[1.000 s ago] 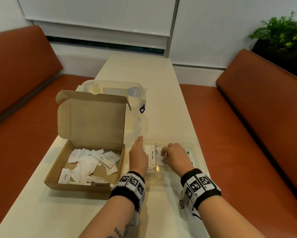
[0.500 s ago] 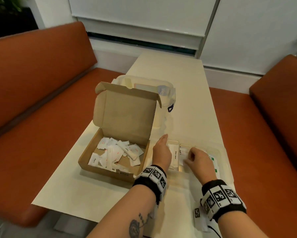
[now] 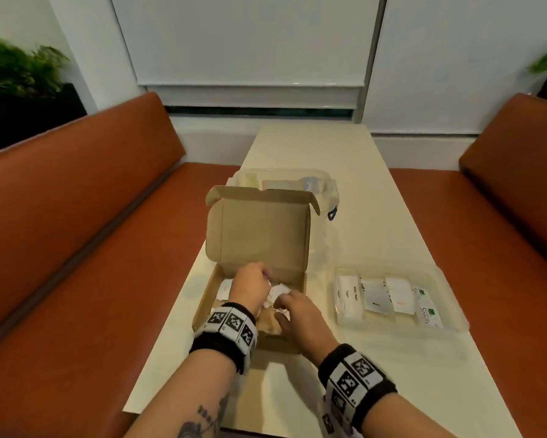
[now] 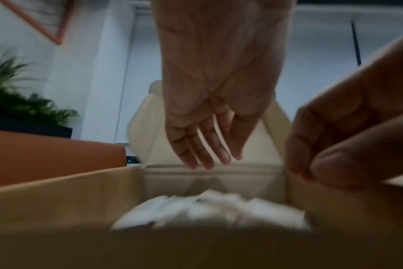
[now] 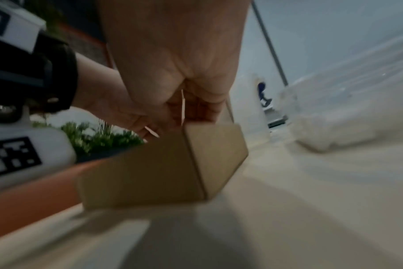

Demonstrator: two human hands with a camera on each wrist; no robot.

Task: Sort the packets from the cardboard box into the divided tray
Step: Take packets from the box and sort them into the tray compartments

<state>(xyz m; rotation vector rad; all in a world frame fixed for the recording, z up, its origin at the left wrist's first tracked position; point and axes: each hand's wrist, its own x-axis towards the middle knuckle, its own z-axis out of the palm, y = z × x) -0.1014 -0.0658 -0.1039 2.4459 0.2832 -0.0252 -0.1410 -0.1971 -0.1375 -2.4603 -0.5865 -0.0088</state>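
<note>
We're partway: divided tray (image 3: 455, 324) on our right holds several sorted packets across its compartments; a heap of packets (image 4: 209, 209) remains in the cardboard box (image 3: 259, 235). Left hand (image 3: 250, 287) reaches in, fingers straight. Right hand (image 3: 300, 314) over it; grip can't tell.

Both hands, left hand (image 3: 250, 287), right hand (image 3: 300, 314), inside open cardboard box (image 3: 259, 235) over white packets (image 3: 280, 290), divided tray (image 3: 449, 311) right
</note>
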